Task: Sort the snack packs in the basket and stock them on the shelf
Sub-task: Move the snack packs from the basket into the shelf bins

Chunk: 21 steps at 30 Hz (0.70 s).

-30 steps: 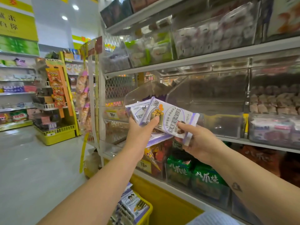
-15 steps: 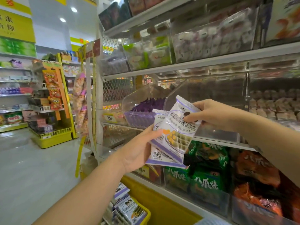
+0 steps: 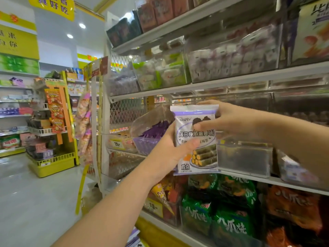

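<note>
White-and-purple plastic snack pack (image 3: pixel 195 139), upright, held in the air in front of the grey metal shelf (image 3: pixel 231 82). My left hand (image 3: pixel 165 155) grips its edge at 8 o'clock, thumb laid across the front. My right hand (image 3: pixel 231 120) pinches its upper corner at 2 o'clock, fingers curled onto the print. At 9 o'clock of the pack, a clear plastic bin (image 3: pixel 149 122) of purple packets; at 6 o'clock, green snack bags (image 3: pixel 229 223) on the lower tier.
</note>
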Motion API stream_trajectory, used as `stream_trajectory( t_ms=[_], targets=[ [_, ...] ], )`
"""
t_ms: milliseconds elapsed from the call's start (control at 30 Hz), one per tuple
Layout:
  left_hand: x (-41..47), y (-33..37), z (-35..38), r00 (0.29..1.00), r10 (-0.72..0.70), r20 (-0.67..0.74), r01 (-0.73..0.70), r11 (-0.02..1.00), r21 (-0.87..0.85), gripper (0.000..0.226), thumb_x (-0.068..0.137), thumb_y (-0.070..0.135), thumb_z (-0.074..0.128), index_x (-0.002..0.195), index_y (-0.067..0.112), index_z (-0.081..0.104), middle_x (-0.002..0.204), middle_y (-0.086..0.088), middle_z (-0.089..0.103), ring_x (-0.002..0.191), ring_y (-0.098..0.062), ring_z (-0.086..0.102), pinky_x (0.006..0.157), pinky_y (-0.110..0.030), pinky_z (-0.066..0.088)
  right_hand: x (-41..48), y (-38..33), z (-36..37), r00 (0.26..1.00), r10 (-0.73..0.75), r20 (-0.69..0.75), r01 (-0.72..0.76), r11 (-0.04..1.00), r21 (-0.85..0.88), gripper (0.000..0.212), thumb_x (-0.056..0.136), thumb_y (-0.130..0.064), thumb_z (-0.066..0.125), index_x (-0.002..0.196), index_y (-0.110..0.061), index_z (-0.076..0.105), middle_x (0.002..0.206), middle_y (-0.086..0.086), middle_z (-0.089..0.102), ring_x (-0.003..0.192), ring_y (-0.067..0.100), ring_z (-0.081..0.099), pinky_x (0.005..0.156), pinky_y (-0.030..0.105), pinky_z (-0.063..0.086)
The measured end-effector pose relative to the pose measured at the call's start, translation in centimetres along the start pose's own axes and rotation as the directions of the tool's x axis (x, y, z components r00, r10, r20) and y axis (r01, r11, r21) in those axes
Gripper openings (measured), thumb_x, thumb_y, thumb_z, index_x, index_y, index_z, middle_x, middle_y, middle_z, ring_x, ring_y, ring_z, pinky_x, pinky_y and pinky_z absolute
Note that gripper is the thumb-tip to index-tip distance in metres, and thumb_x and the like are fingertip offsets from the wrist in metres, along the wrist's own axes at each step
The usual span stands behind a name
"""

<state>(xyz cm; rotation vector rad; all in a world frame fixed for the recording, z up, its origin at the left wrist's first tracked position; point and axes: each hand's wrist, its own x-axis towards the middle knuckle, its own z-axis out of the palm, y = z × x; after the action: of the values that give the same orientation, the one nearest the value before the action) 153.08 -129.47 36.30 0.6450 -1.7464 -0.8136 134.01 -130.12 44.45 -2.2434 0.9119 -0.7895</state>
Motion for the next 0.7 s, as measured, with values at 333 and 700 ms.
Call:
stream_trajectory(
  t_ms=[333, 700],
  targets=[
    [7.5, -0.1, 0.2, 0.978, 0.075, -0.195, 0.007, 0.920, 0.392, 0.014, 0.092, 0.038, 0.061, 0.093, 0.036, 0.047, 0.089, 0.010, 0.062, 0.070, 0.009, 0.056, 0.056, -0.008, 0.040, 2.9, 0.2, -3.1, 0.878, -0.296, -0.376, 0.066, 0.853, -0.517, 0.043, 0.070, -0.025, 0.082, 0.105, -0.024, 0.058, 0.096, -0.007, 0.069, 0.086, 0.009, 0.065, 0.077, 0.032, 0.055],
    [7.2, -6.0, -0.7, 0.946, 0.079, -0.313, 0.138, 0.778, 0.613, 0.056, 0.096, 0.032, 0.055, 0.146, 0.033, 0.031, 0.132, 0.009, 0.058, 0.122, -0.011, 0.052, 0.100, -0.034, 0.044, 5.6, 8.1, 0.6, 0.911, 0.046, -0.409, -0.183, 0.936, -0.302, 0.038, 0.075, -0.030, 0.078, 0.103, -0.024, 0.053, 0.091, -0.007, 0.063, 0.078, 0.006, 0.062, 0.061, 0.021, 0.053]
  ],
)
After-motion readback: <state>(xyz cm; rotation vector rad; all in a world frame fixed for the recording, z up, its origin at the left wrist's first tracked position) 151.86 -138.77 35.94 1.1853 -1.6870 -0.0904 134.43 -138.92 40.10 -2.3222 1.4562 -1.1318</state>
